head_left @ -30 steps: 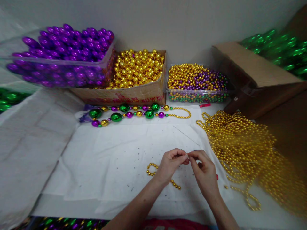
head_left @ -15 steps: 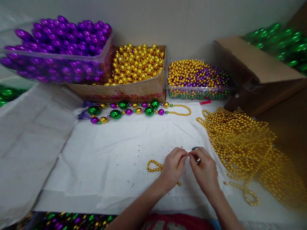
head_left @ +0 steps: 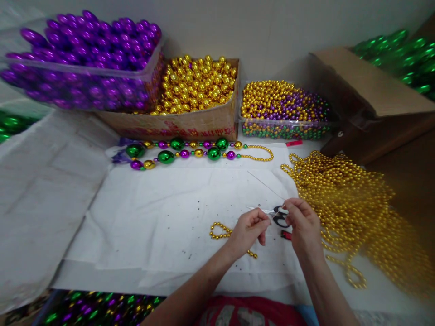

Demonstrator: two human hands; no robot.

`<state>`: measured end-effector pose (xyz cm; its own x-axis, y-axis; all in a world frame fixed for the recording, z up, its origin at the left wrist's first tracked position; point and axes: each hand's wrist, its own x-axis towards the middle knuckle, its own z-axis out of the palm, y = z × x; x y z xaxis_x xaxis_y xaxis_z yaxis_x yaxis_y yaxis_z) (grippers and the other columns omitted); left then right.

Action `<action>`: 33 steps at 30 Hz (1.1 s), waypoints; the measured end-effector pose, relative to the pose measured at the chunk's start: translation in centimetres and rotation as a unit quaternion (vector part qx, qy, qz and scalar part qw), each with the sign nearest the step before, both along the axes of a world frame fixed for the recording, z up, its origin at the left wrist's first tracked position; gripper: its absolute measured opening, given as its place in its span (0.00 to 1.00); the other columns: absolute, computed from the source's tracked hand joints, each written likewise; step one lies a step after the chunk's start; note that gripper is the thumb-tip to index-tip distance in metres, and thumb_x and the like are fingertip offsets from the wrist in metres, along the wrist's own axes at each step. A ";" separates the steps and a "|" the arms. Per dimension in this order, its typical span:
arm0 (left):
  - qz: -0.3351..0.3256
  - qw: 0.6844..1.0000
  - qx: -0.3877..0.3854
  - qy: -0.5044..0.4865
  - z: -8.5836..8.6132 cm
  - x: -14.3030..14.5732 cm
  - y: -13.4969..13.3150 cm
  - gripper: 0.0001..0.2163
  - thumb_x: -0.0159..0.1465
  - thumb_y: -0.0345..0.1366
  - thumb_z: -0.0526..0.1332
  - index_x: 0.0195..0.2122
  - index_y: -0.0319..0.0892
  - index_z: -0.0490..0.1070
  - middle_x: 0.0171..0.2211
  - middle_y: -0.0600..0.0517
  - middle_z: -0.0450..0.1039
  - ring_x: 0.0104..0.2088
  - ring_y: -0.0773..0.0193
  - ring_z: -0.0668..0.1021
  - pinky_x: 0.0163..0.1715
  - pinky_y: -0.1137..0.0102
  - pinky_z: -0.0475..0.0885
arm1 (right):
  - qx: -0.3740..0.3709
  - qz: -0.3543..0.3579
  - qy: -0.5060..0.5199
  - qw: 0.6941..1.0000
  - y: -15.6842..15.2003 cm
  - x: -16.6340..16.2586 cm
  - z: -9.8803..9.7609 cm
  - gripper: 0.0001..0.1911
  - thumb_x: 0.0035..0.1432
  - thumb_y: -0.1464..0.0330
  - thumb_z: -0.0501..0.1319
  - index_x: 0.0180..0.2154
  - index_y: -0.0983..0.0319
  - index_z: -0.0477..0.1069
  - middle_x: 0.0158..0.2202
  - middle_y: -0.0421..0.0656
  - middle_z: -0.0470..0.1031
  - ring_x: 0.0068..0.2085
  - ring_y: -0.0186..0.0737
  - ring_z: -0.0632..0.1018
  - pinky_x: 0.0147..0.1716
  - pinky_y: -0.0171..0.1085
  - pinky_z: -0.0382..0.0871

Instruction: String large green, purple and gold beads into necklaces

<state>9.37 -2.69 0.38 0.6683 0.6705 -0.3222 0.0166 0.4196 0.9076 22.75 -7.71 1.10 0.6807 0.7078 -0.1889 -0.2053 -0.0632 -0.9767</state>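
Note:
My left hand is closed in a pinch on one end of a short pale thread. My right hand pinches the other end, a little higher and to the right. Under and between the hands lie scissors with black handles, their blades pointing left. A small red-and-black object sits beside my right hand, partly covered. A short strand of gold beads passes beneath my left hand, looped at its left end. A long thin needle-like line runs across the cloth to my right fingertips; whether they touch it I cannot tell.
Behind the white cloth lies a green, purple and gold bead necklace. Farther back stand a purple-bead tub, a gold-bead carton and a small-bead tub. Gold strands are heaped right, near a cardboard box.
My hands have drawn apart, the right one moving right and up, and thread now shows between them. The scissors and the red-and-black object have come into sight. The view has shifted slightly.

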 end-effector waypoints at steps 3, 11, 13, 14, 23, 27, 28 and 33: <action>-0.006 1.000 0.016 0.007 0.3 -0.2 0.2 0.11 0.56 0.42 0.62 0.28 0.39 0.64 0.16 0.60 0.60 0.15 0.75 0.64 0.15 0.78 0.63 | -0.003 -0.014 -0.023 1.000 0.3 -0.1 0.0 0.11 0.50 0.61 0.63 0.31 0.63 0.68 0.28 0.39 0.69 0.21 0.28 0.63 0.18 0.29 0.58; 0.058 0.998 -0.002 -0.010 0.8 -0.7 1.3 0.12 0.57 0.43 0.62 0.30 0.39 0.64 0.17 0.59 0.65 0.18 0.71 0.70 0.20 0.74 0.68 | -0.103 0.263 -0.084 0.956 -1.2 1.3 0.6 0.13 0.52 0.59 0.64 0.35 0.62 0.74 0.29 0.42 0.74 0.24 0.34 0.71 0.15 0.28 0.58; 0.073 0.997 -0.003 -0.010 0.8 -0.8 1.5 0.12 0.57 0.43 0.62 0.31 0.39 0.64 0.19 0.58 0.67 0.20 0.69 0.72 0.23 0.72 0.70 | -0.118 0.319 -0.108 0.934 -1.8 2.2 0.8 0.09 0.49 0.63 0.66 0.31 0.62 0.76 0.24 0.40 0.72 0.23 0.34 0.70 0.18 0.29 0.60; 0.078 0.997 -0.004 -0.008 0.8 -0.8 1.6 0.12 0.57 0.43 0.62 0.31 0.39 0.64 0.20 0.57 0.68 0.21 0.69 0.73 0.25 0.72 0.71 | -0.121 0.344 -0.119 0.924 -2.0 2.7 1.0 0.08 0.49 0.64 0.66 0.29 0.62 0.77 0.23 0.39 0.71 0.23 0.33 0.69 0.20 0.30 0.60; 0.037 0.996 0.058 0.064 -0.2 -1.5 1.2 0.09 0.58 0.41 0.60 0.29 0.40 0.65 0.15 0.60 0.61 0.16 0.73 0.65 0.18 0.76 0.62 | -0.027 0.082 -0.237 0.968 -1.5 5.6 2.2 0.10 0.53 0.62 0.63 0.27 0.62 0.74 0.24 0.40 0.72 0.26 0.35 0.71 0.25 0.33 0.64; 0.001 0.993 0.089 0.083 0.2 -2.3 1.1 0.09 0.58 0.40 0.59 0.27 0.40 0.65 0.15 0.61 0.56 0.15 0.75 0.58 0.16 0.77 0.53 | -0.038 -0.033 -0.327 0.944 -1.0 6.8 2.1 0.08 0.53 0.64 0.63 0.27 0.62 0.73 0.24 0.39 0.71 0.27 0.35 0.69 0.27 0.33 0.61; -0.004 0.992 0.092 0.083 0.4 -2.5 1.0 0.09 0.58 0.39 0.59 0.27 0.40 0.64 0.15 0.61 0.56 0.16 0.75 0.58 0.17 0.77 0.52 | -0.046 -0.042 -0.346 0.936 -0.9 7.0 2.1 0.08 0.53 0.64 0.63 0.26 0.62 0.73 0.23 0.39 0.71 0.26 0.34 0.69 0.26 0.34 0.59; 0.004 0.994 0.085 0.070 1.1 -2.7 1.0 0.09 0.58 0.40 0.60 0.27 0.40 0.64 0.16 0.61 0.56 0.16 0.75 0.58 0.17 0.77 0.51 | -0.066 -0.056 -0.481 0.872 -0.5 7.6 2.1 0.10 0.57 0.64 0.60 0.27 0.63 0.74 0.22 0.39 0.69 0.23 0.34 0.67 0.25 0.34 0.57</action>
<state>6.64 -1.70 1.44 0.6201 0.7279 -0.2925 0.1447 0.2604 0.9546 30.35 -8.19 3.18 0.6322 0.6426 0.4329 0.6935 -0.2200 -0.6861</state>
